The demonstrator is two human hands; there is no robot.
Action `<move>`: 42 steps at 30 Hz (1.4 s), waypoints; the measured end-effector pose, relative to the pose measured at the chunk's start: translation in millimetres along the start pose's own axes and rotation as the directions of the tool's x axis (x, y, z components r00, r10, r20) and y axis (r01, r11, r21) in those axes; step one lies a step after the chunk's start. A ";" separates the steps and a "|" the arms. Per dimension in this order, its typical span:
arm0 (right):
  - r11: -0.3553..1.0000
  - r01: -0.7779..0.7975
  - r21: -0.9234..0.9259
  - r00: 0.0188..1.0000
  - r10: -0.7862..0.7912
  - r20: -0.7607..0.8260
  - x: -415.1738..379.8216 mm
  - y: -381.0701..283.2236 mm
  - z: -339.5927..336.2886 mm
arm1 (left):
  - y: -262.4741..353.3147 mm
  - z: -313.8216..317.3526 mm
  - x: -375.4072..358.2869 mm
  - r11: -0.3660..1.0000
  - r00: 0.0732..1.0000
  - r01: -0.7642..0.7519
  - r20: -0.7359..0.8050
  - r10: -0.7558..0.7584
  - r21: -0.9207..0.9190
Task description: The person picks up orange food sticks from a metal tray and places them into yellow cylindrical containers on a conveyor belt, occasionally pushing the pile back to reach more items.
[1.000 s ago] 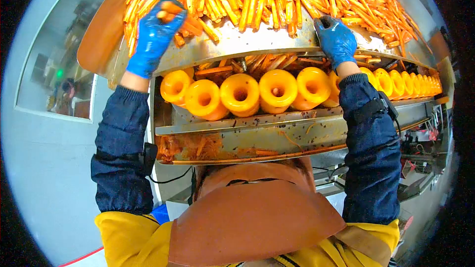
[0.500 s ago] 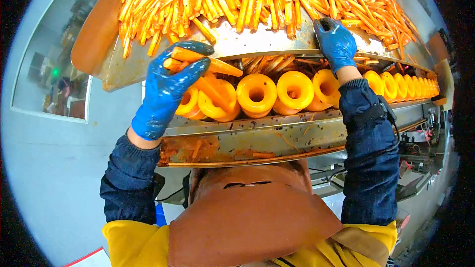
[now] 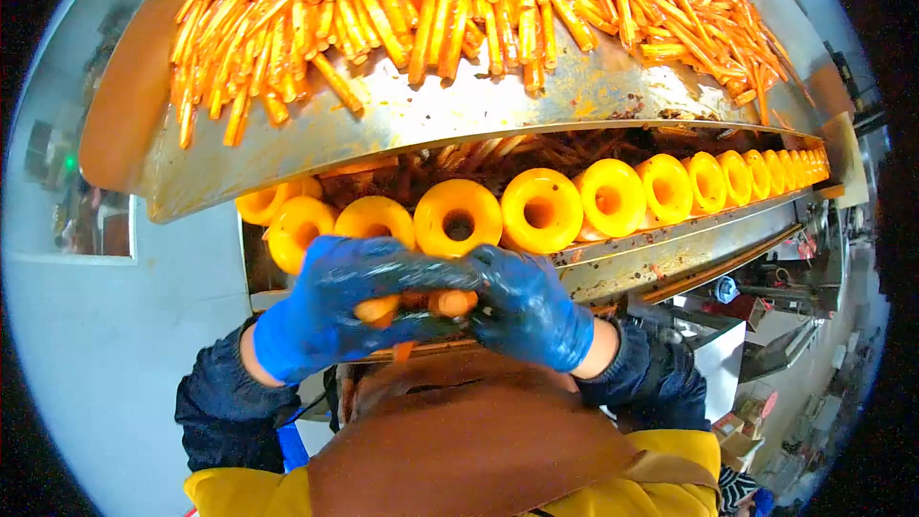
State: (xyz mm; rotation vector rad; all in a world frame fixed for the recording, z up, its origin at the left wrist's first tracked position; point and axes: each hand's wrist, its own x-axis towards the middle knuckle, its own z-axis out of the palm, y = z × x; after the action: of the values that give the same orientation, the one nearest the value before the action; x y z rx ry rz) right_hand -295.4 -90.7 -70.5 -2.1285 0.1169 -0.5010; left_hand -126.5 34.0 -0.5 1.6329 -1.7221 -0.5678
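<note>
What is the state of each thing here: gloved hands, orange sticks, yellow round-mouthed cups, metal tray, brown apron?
Left blue-gloved hand, curled around orange sticks
Right blue-gloved hand, up against the left; grip partly hidden
Held orange sticks, partly covered by fingers
Loose orange stick heap, glossy, piled
Yellow round-mouthed cups, lined up, mouths open
Grey metal tray, stained, bearing the heap
Brown apron, worn
</note>
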 end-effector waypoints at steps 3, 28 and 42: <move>0.999 0.000 -0.044 0.999 -0.002 -0.050 -17.1 13.5 -22.0 | -7.6 -13.4 -18.2 0.990 0.973 0.079 -0.205 -0.103 -0.119; 0.900 -0.429 0.082 0.853 0.433 -0.291 -10.1 37.9 -50.5 | -17.3 16.0 -0.9 0.766 0.850 0.280 -0.221 -0.478 -0.579; 0.557 -0.400 -0.728 0.907 0.356 -0.226 172.1 79.3 -140.3 | -63.3 -18.9 93.6 0.956 0.939 0.095 -0.343 0.006 0.276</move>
State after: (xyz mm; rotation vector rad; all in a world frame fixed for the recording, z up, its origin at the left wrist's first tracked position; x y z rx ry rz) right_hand -185.4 -290.9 -12.0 -2.7995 0.9673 -0.2499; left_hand -67.0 -62.7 -16.7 1.8501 -1.5612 -0.0401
